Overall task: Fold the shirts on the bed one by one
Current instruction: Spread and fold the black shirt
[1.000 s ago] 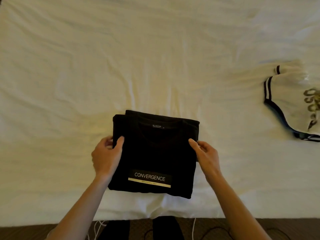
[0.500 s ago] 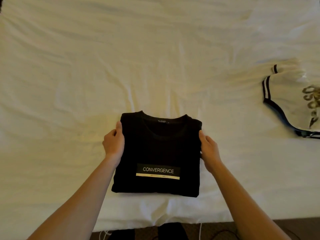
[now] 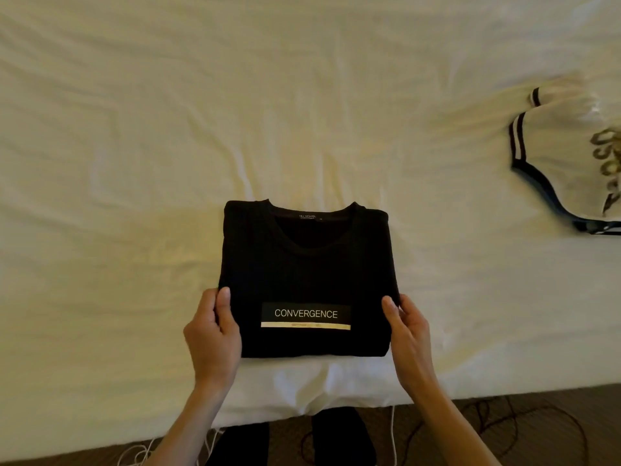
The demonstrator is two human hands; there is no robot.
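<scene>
the black shirt (image 3: 307, 264) is lying folded into a neat rectangle near the front edge of the bed (image 3: 134, 163), collar away from the person and the "convergence" print facing up. both hands are sitting at its lower sides: the left hand (image 3: 212, 334) is gripping the left edge, thumb on top of the cloth and fingers seeming to be tucked under it, while the right hand (image 3: 408, 331) is doing the same on the right edge, thumb lying along the top and the other fingers curling at the side (how far they are reaching underneath is hidden).

judging by the shape, this shirt is looking finished: sleeves are tucked out of sight, the sides are running straight, and the bottom hem is doubled under. what seems to be happening now is either a last squaring of the edges or the start of lifting it away.

off to the right, well apart from the black one, a white shirt (image 3: 571, 169) with dark trim and gold lettering is lying partly out of frame; it is looking rumpled rather than folded, so it is probably waiting its turn. whether more shirts are lying beyond the frame i cannot tell.

below the bed edge, some cables (image 3: 470, 428) are trailing on the dark floor.
</scene>
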